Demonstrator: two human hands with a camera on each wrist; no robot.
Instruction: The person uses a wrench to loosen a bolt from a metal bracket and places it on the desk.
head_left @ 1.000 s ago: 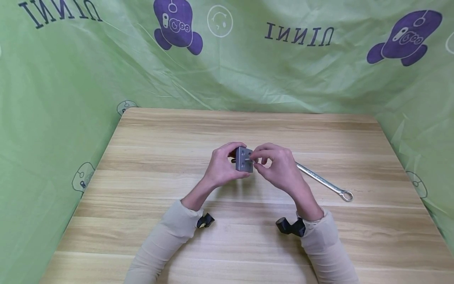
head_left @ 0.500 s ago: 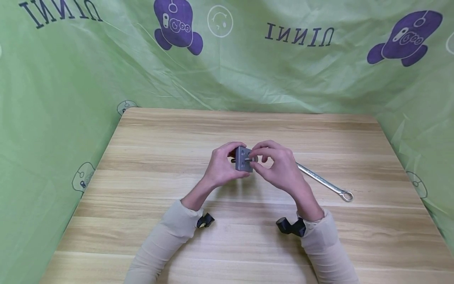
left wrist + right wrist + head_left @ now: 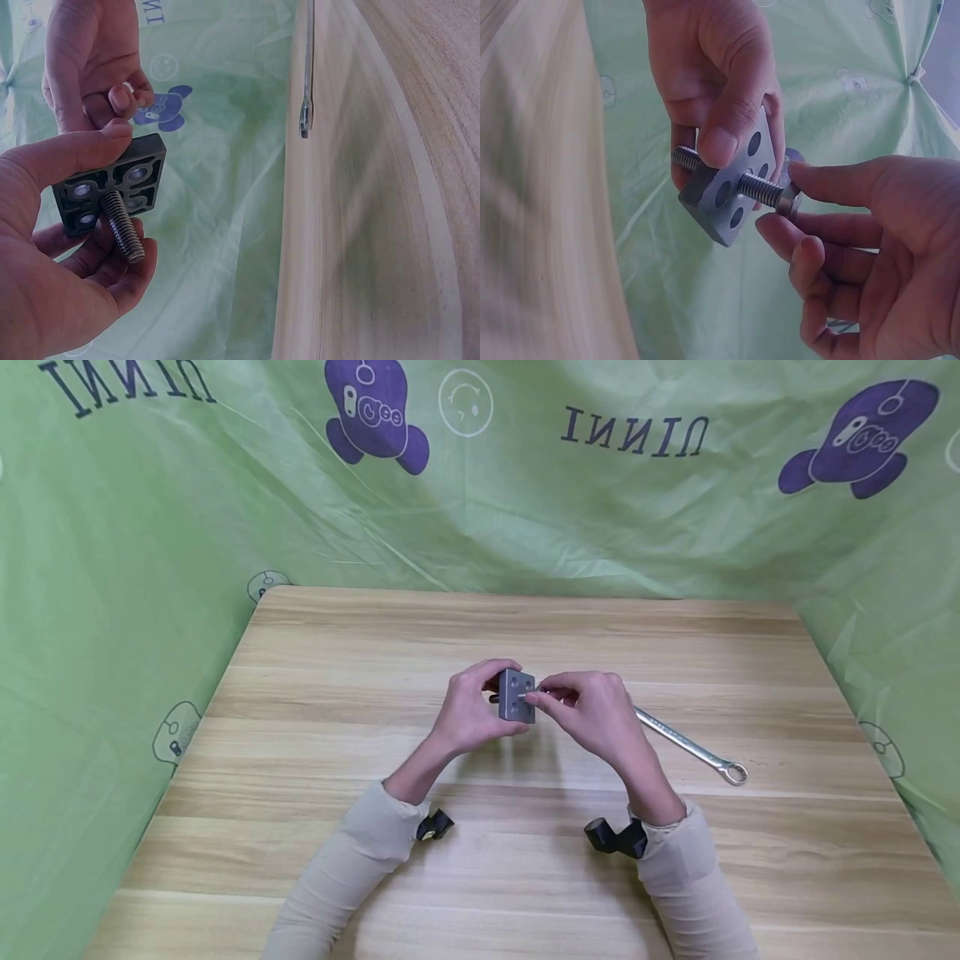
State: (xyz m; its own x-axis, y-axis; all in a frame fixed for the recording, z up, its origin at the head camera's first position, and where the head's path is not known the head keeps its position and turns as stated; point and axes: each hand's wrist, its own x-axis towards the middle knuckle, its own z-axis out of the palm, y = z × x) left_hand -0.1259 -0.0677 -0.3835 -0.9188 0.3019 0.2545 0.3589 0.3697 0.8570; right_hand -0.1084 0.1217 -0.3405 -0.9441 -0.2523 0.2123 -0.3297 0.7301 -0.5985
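Note:
My left hand (image 3: 467, 714) grips a small square grey plate (image 3: 516, 695) by its edges, raised above the table. The plate has a hole near each corner, and a threaded bolt (image 3: 760, 189) runs through its middle. On the plate's ribbed side, a length of bolt thread (image 3: 124, 229) sticks out past my left fingers. With thumb and fingertips, my right hand (image 3: 594, 714) pinches the bolt head (image 3: 789, 201), which stands off from the plate with bare thread between. In the head view the right fingers cover most of the head.
A long silver wrench (image 3: 690, 746) lies on the wooden table (image 3: 360, 693) right of my right hand. Its ring end points toward the near right; the other end is hidden behind the hand. Green printed cloth (image 3: 465, 527) hangs around the table's back and sides.
The right fingers spread around the bolt head, then drew in, the thumb rolling forward toward the plate. My left hand and the plate have stayed almost in place.

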